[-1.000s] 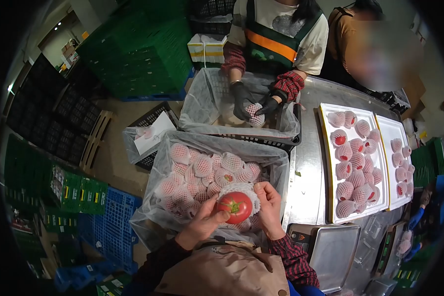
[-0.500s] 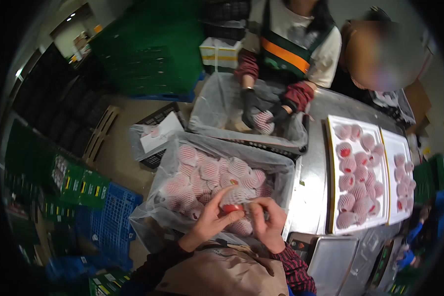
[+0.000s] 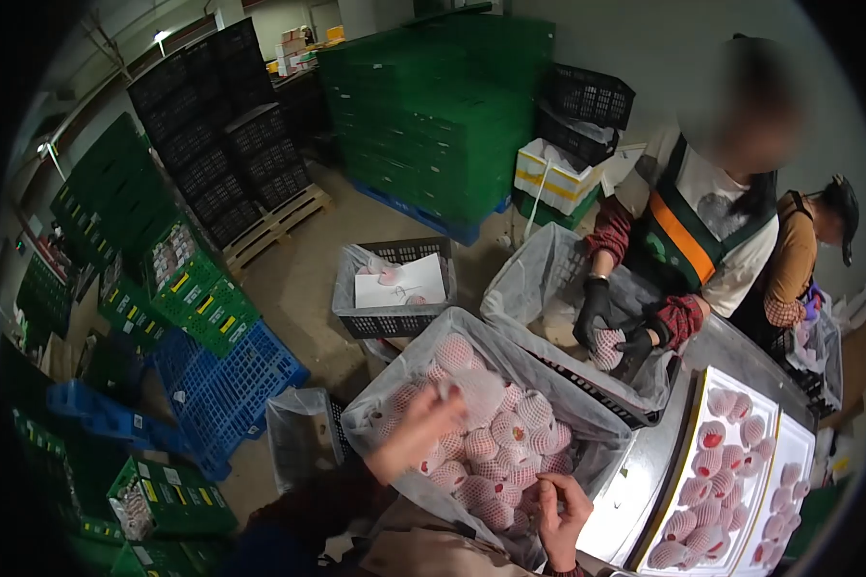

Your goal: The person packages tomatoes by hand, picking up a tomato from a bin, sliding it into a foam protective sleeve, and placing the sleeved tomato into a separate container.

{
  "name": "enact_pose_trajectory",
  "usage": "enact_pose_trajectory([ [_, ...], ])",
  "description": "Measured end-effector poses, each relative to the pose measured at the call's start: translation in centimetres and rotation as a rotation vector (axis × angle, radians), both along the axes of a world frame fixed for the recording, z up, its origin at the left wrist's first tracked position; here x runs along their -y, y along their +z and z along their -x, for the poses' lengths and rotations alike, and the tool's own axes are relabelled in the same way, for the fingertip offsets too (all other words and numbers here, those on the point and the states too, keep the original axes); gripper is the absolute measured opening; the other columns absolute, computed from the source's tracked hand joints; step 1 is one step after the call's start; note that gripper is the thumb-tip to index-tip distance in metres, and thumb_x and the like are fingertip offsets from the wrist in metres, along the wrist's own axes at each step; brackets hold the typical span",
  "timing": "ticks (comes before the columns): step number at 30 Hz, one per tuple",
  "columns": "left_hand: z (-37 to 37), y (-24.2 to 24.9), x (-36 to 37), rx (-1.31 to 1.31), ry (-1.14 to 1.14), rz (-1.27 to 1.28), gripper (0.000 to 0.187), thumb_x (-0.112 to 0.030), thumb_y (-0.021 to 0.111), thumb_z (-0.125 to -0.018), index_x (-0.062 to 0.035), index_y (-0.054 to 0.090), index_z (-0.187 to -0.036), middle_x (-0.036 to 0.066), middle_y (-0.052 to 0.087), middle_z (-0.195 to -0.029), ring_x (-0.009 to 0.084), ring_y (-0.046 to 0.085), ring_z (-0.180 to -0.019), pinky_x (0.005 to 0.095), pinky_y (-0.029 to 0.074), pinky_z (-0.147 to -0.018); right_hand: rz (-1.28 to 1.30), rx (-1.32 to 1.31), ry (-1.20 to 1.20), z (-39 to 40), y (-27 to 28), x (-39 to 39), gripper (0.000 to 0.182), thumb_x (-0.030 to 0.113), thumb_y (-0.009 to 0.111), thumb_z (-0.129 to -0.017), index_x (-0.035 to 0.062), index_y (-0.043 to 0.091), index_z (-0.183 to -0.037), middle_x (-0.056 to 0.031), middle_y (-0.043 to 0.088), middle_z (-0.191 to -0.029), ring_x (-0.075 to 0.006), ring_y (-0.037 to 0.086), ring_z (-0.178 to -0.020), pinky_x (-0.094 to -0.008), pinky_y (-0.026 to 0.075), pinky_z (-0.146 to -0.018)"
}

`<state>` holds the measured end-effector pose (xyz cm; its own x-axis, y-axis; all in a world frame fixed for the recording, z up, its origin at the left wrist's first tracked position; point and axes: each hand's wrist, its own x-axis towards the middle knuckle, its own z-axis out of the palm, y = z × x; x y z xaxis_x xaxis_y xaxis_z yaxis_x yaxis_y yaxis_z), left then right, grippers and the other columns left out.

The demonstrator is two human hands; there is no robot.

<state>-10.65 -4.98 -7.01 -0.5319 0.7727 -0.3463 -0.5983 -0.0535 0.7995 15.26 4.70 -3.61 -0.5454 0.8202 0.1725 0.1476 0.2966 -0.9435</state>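
My left hand [image 3: 420,430] is smeared by motion over a lined crate [image 3: 375,490]. Its fingers close on a whitish netted fruit [image 3: 478,394], also blurred. Several red fruits in pink-and-white foam nets [image 3: 481,444] fill the crate below. At the crate's near right side is my right hand [image 3: 562,514], its thumb and fingers drawn together beside the netted fruits. Whether something small is pinched there I cannot make out.
Across from me a co-worker's gloved hands [image 3: 611,332] hold a netted fruit over another lined crate [image 3: 510,293]. White trays [image 3: 698,423] of netted fruit lie on the metal table [image 3: 630,476] at right. A black crate [image 3: 385,322] and blue pallet [image 3: 226,375] are at left.
The view has swung left. My hands have parted: the left has carried the netted fruit out over the crate, while the right has let go of its net and stays near the crate's edge.
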Motion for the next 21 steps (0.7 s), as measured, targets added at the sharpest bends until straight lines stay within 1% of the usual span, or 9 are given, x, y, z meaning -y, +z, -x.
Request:
enact_pose_trajectory([
  [3, 10.0, 1.5, -0.8, -0.193, 0.108, -0.192, 0.032, -0.016, 0.063, -0.103, -0.0021, 0.053, -0.13, 0.009, 0.063, -0.126, 0.0221, 0.065, -0.116, 0.0371, 0.055, -0.101, -0.01, 0.035, -0.055, -0.4, -1.0, -0.4, 0.011, 0.006, 0.065, -0.099, -0.0038, 0.07, -0.097, -0.0054, 0.065, -0.076, -0.0092, 0.059, -0.065, -0.0248, 0.045, -0.059],
  [6, 17.3, -1.7, -1.4, -0.418, 0.353, 0.233, 0.068, -0.012, 0.066, -0.1, 0.0161, 0.029, -0.15, 0.021, 0.061, -0.13, 0.0264, 0.066, -0.114, 0.0365, 0.055, -0.1, -0.056, 0.101, -0.053, -0.4, 0.1, -0.5, 0.012, 0.006, 0.065, -0.099, -0.0037, 0.07, -0.096, -0.004, 0.064, -0.075, -0.009, 0.057, -0.064, -0.0243, 0.044, -0.058],
  [8, 16.5, -0.4, -1.3, -0.418, 0.349, 0.17, 0.062, -0.007, 0.062, -0.101, 0.0115, 0.032, -0.152, 0.019, 0.061, -0.13, 0.0234, 0.066, -0.109, 0.0322, 0.056, -0.094, -0.045, 0.115, -0.08, -0.4, 0.4, -0.2, 0.012, 0.007, 0.065, -0.1, -0.0034, 0.069, -0.095, -0.0029, 0.063, -0.074, -0.0086, 0.056, -0.064, -0.0241, 0.043, -0.058],
  [10, 14.4, -2.0, -0.6, -0.584, 0.165, -0.046, 0.038, -0.003, 0.061, -0.099, 0.0047, 0.054, -0.136, 0.014, 0.067, -0.125, 0.0208, 0.068, -0.105, 0.0322, 0.056, -0.091, 0.046, 0.108, -0.099, -0.8, -0.4, 0.0, 0.013, 0.008, 0.065, -0.1, -0.0032, 0.069, -0.096, -0.0027, 0.063, -0.072, -0.0081, 0.056, -0.064, -0.024, 0.043, -0.058],
  [14, 9.8, -5.9, 1.5, -0.884, -0.214, 0.312, 0.027, 0.0, 0.059, -0.096, 0.0038, 0.059, -0.123, 0.014, 0.066, -0.116, 0.0189, 0.065, -0.105, 0.0331, 0.054, -0.086, 0.118, 0.128, -0.091, -1.8, -2.3, 0.4, 0.014, 0.009, 0.065, -0.1, -0.0034, 0.068, -0.096, -0.0025, 0.064, -0.074, -0.0083, 0.06, -0.064, -0.0235, 0.047, -0.058],
  [16, 6.7, -5.0, 2.9, -1.788, -0.389, 0.689, 0.034, -0.001, 0.059, -0.09, 0.0007, 0.06, -0.124, 0.013, 0.06, -0.115, 0.0236, 0.057, -0.114, 0.0364, 0.049, -0.094, 0.151, 0.112, -0.085, -2.1, -3.0, 0.6, 0.014, 0.01, 0.066, -0.1, -0.004, 0.069, -0.097, -0.0027, 0.065, -0.074, -0.0085, 0.061, -0.064, -0.0235, 0.049, -0.059],
  [17, 6.1, -5.4, 3.5, -1.788, -0.393, 0.688, 0.034, -0.001, 0.059, -0.09, 0.0007, 0.06, -0.124, 0.013, 0.06, -0.115, 0.0236, 0.057, -0.114, 0.0364, 0.049, -0.094, 0.141, 0.119, -0.062, -2.2, -3.1, 0.6, 0.015, 0.01, 0.066, -0.1, -0.0044, 0.069, -0.098, -0.0029, 0.065, -0.075, -0.0086, 0.061, -0.064, -0.0236, 0.049, -0.059],
  [19, 5.8, -6.1, 4.4, -2.181, -0.32, 0.707, 0.043, -0.007, 0.06, -0.083, -0.0019, 0.059, -0.126, 0.012, 0.057, -0.116, 0.0295, 0.05, -0.12, 0.0388, 0.043, -0.1, 0.125, 0.135, -0.024, -2.1, -3.2, 0.6, 0.015, 0.011, 0.067, -0.1, -0.0047, 0.069, -0.099, -0.003, 0.065, -0.076, -0.0086, 0.061, -0.065, -0.0235, 0.05, -0.06],
  [21, 6.3, -6.3, 4.3, -2.119, -0.426, 0.75, 0.045, -0.006, 0.061, -0.083, -0.0028, 0.058, -0.128, 0.012, 0.057, -0.116, 0.0299, 0.051, -0.119, 0.0381, 0.043, -0.1, 0.166, 0.115, -0.019, -1.7, -2.7, 0.8, 0.015, 0.01, 0.067, -0.1, -0.0045, 0.07, -0.099, -0.0031, 0.065, -0.076, -0.0082, 0.061, -0.066, -0.0232, 0.049, -0.061],
])
